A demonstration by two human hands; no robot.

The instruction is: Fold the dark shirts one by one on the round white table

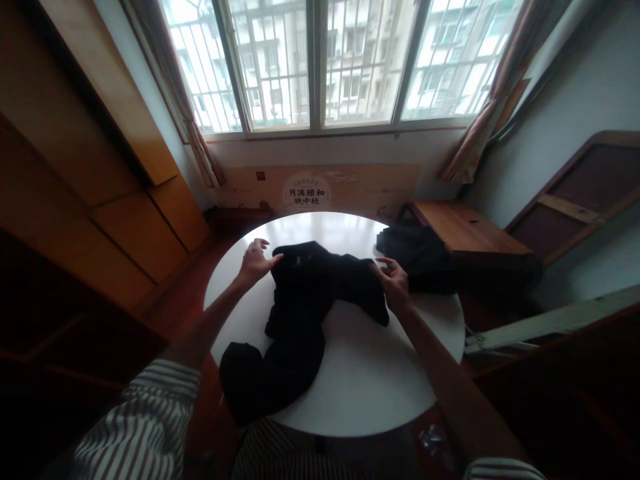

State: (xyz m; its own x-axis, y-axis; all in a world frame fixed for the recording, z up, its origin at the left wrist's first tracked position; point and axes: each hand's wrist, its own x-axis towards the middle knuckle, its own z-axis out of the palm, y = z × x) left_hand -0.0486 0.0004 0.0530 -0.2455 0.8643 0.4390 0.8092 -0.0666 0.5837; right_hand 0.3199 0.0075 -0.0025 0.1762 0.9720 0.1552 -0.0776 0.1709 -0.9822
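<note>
A black garment [303, 307], apparently a pair of trousers, lies crumpled on the round white table [365, 373]. One leg-like part bends down to the lower left and hangs over the near edge; another part reaches to the right. A small pale label shows near its upper edge. My left hand [257, 260] is at the upper left corner, its thumb touching the cloth and its fingers spread apart. At the right end, my right hand [393, 280] pinches the fabric edge between thumb and fingers.
Folded dark cloth [415, 250] lies at the table's back right. Beyond it stands a wooden desk [465, 227]. Wooden cabinets [145, 233] line the left, and a barred window [320, 67] with curtains is ahead. A pale beam [555, 320] slants at the right.
</note>
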